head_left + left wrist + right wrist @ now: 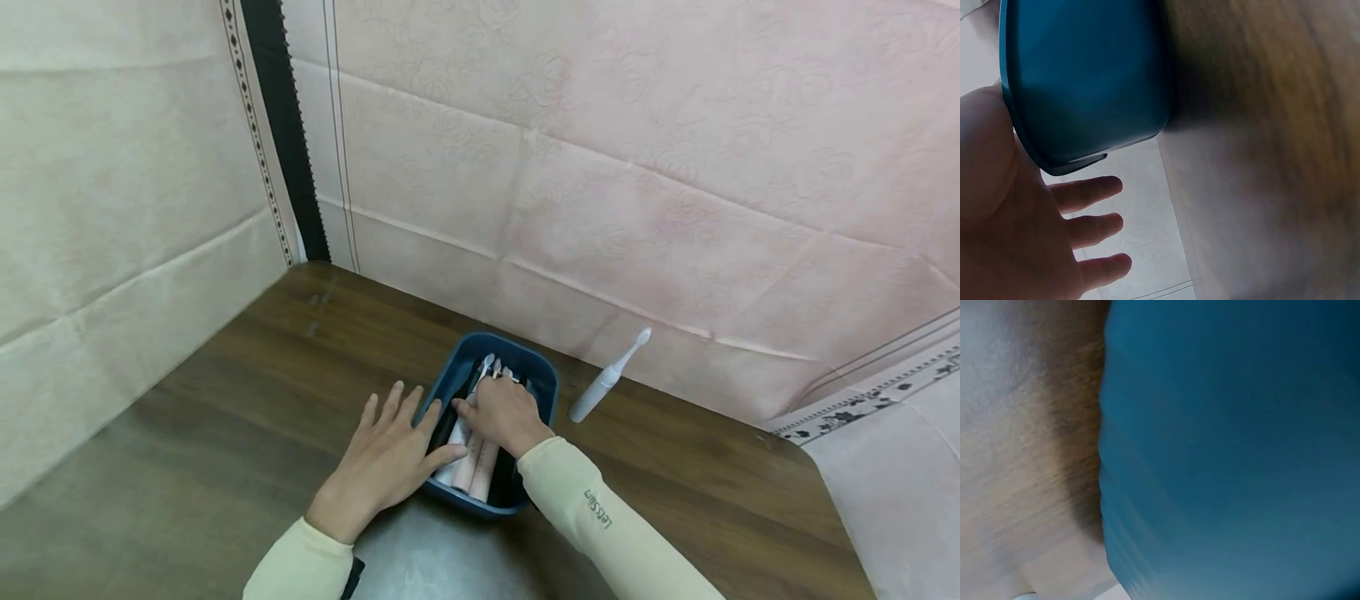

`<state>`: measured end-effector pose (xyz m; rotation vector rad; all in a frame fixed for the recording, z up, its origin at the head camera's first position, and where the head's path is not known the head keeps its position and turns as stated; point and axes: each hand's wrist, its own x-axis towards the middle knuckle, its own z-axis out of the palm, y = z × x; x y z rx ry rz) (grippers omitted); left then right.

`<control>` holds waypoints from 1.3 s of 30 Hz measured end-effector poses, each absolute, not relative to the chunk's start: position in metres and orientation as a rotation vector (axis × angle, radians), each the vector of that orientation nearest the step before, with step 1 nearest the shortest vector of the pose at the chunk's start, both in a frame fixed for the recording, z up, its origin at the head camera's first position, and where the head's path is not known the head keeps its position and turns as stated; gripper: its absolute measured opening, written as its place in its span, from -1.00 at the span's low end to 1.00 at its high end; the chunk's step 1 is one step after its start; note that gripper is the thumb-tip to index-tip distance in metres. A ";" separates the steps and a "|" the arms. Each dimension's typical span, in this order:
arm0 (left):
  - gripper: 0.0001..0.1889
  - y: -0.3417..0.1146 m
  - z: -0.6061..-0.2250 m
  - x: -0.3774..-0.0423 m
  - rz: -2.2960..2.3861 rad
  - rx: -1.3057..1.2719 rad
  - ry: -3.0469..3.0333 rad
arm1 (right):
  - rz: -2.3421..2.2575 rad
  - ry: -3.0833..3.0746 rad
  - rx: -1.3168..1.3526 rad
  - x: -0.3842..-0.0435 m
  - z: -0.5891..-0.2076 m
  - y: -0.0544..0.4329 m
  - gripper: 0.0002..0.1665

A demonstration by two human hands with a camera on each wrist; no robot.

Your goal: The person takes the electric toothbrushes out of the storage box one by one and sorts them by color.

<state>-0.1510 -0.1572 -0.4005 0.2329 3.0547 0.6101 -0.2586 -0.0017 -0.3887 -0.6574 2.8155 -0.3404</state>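
One blue bin point(545, 382) on the wooden tabletop point(247, 400), pale-handled toothbrushes point(486, 471) inside; left hand point(392, 457) at its left rim, fingers straight and spread; right hand point(506, 410) down among them, grip hidden, impossible to tell; white toothbrush point(598, 392) upright, just right of the bin.

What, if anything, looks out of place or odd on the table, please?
One mild oddity: a pale electric toothbrush is on the table outside the blue bin, to its right, apart from the similar brushes inside. Otherwise, I see no spill or damage.
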 end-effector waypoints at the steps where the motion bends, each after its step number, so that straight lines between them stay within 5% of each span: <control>1: -0.21 -0.157 -0.400 -0.151 0.609 0.235 3.053 | -0.355 2.810 -0.647 -0.259 -0.389 -0.001 -0.38; 39: -0.22 -0.158 -0.401 -0.152 0.598 0.250 3.062 | -0.738 2.946 -0.722 -0.249 -0.389 0.010 -0.69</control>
